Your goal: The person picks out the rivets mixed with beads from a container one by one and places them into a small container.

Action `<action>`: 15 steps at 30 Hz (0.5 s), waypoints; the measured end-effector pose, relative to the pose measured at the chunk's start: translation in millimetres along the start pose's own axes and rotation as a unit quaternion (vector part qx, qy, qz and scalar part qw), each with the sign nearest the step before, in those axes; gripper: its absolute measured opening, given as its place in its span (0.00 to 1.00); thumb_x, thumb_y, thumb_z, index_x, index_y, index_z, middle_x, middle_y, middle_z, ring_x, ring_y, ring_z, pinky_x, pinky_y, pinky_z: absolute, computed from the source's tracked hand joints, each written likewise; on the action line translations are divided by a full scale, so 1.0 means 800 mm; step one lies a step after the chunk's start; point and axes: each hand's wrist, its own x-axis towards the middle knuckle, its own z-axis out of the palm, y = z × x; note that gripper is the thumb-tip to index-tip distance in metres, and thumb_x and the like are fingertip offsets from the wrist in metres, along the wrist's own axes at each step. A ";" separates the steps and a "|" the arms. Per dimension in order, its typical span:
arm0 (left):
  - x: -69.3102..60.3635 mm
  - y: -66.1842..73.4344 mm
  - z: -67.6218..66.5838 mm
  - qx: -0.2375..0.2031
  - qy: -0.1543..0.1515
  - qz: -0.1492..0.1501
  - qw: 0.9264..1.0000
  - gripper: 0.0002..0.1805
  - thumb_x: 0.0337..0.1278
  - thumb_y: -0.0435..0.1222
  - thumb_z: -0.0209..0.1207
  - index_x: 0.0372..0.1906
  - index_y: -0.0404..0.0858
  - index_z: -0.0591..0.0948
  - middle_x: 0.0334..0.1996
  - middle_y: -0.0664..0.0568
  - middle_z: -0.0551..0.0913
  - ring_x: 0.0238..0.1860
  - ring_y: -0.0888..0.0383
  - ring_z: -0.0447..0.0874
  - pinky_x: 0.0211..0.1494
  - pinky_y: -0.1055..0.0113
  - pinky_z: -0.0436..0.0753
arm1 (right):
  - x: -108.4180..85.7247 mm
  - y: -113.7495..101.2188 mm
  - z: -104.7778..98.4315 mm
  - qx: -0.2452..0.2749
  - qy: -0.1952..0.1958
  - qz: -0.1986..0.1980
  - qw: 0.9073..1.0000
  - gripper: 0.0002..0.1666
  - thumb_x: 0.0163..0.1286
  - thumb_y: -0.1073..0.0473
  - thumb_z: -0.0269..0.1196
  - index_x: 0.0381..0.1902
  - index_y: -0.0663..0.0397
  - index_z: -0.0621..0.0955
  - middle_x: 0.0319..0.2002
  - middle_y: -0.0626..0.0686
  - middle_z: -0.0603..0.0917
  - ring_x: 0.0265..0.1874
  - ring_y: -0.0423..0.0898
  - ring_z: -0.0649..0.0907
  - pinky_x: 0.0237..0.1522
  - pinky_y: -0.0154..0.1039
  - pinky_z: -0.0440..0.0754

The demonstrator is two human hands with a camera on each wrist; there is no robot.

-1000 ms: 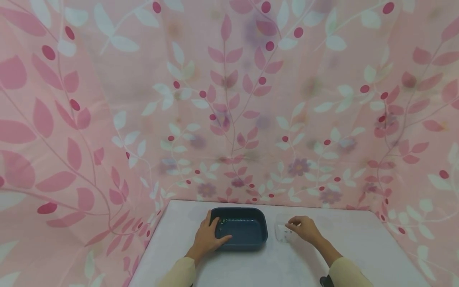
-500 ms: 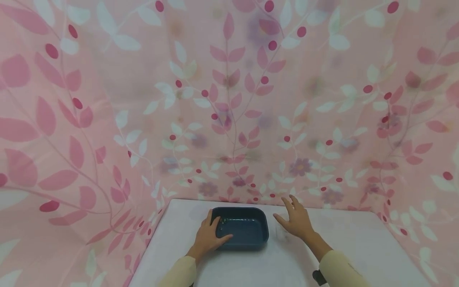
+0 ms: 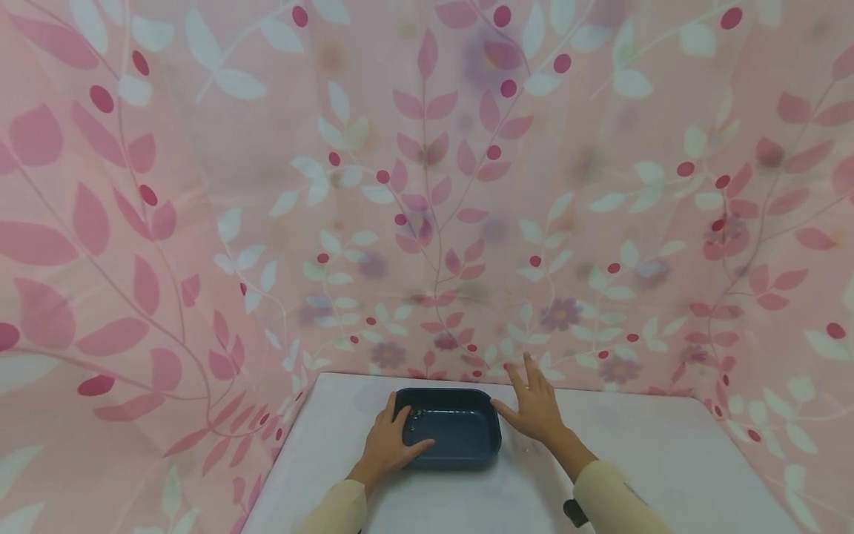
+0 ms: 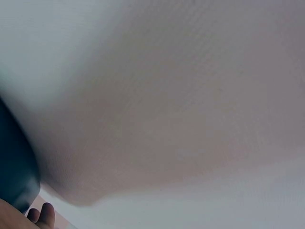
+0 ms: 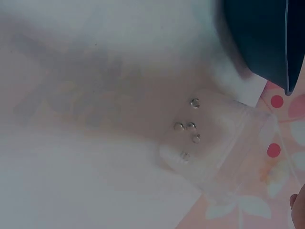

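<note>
My left hand [image 3: 387,445] rests spread on the left side of a dark blue tray [image 3: 454,463], thumb reaching over its near left part. Small shiny pieces [image 3: 415,417] lie inside the tray near that hand. My right hand [image 3: 539,411] is spread and holds nothing, its thumb by the tray's right rim; whether they touch I cannot tell. Below the right hand, a clear container [image 5: 224,138] with several small silvery pieces [image 5: 191,126] shows in the right wrist view. In the left wrist view, fingertips [image 4: 46,215] show beside the tray's outer wall [image 4: 16,162].
A white-covered table [image 3: 640,460] holds the tray and container. Behind it and at both sides hangs a pink curtain [image 3: 427,222] with leaf patterns, close to the table's far edge.
My right hand has risen from the clear container, spread its fingers and moved left to the tray's right side. My left hand has stayed on the tray.
</note>
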 end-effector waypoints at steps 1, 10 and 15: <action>0.000 -0.001 0.001 0.001 0.000 -0.001 1.000 0.56 0.42 0.75 0.57 0.69 0.40 0.71 0.78 0.39 0.52 0.69 0.37 0.66 0.63 0.38 0.73 | 0.000 -0.001 0.001 0.001 -0.001 0.000 1.000 0.51 0.61 0.34 0.65 0.75 0.50 0.65 0.78 0.64 0.49 0.70 0.70 0.63 0.65 0.72 0.62; -0.001 -0.002 0.002 -0.002 0.003 -0.003 1.000 0.55 0.42 0.75 0.58 0.69 0.40 0.72 0.78 0.39 0.52 0.69 0.37 0.67 0.62 0.39 0.74 | 0.003 -0.008 0.025 0.008 -0.006 0.005 1.000 0.51 0.61 0.31 0.64 0.75 0.49 0.65 0.78 0.64 0.49 0.69 0.70 0.65 0.64 0.71 0.63; 0.002 -0.001 0.003 -0.002 0.003 -0.006 1.000 0.55 0.42 0.76 0.58 0.69 0.40 0.72 0.78 0.40 0.51 0.69 0.37 0.66 0.63 0.38 0.73 | 0.004 -0.016 0.033 0.009 -0.013 -0.002 1.000 0.51 0.61 0.30 0.63 0.75 0.47 0.64 0.77 0.65 0.50 0.69 0.69 0.65 0.64 0.70 0.64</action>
